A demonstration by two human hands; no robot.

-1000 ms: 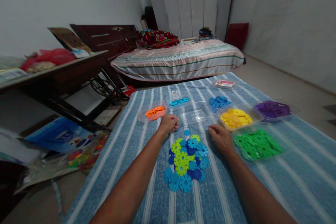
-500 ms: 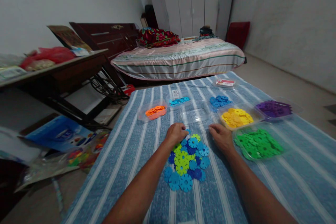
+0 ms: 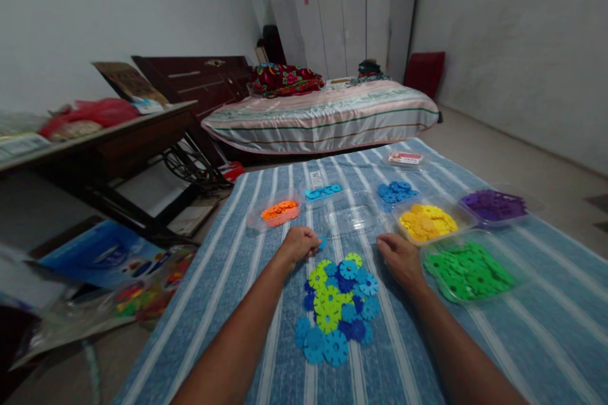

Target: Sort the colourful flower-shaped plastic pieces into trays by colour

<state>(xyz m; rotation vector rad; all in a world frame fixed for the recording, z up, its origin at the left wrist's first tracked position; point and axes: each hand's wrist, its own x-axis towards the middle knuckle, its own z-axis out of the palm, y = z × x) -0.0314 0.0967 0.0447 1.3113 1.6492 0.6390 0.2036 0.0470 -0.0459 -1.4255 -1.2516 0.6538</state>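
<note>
My left hand [image 3: 301, 244] pinches a light blue notched disc [image 3: 322, 242] just above the far left edge of a loose pile. That pile holds lime-green discs [image 3: 327, 297], light blue discs [image 3: 335, 348] and dark blue discs [image 3: 352, 330], overlapping on the striped cloth. To the right of the pile, my right hand [image 3: 399, 257] rests on the cloth with fingers curled in; nothing shows in it. Beyond both hands lies a clear plastic tray [image 3: 351, 220] with no discs in it.
Clear trays hold orange discs [image 3: 281, 212], light blue discs [image 3: 323, 192], blue discs [image 3: 396, 192], yellow discs [image 3: 427, 223], purple discs [image 3: 494, 205] and green discs [image 3: 468, 271]. A labelled tray [image 3: 405, 159] stands at the far edge. Behind is a bed [image 3: 323, 117]; a wooden table [image 3: 156, 119] stands left.
My left hand has moved left, away from the pile, with the light blue disc in its fingers. My right hand stays in about the same place. The view has tilted up slightly.
</note>
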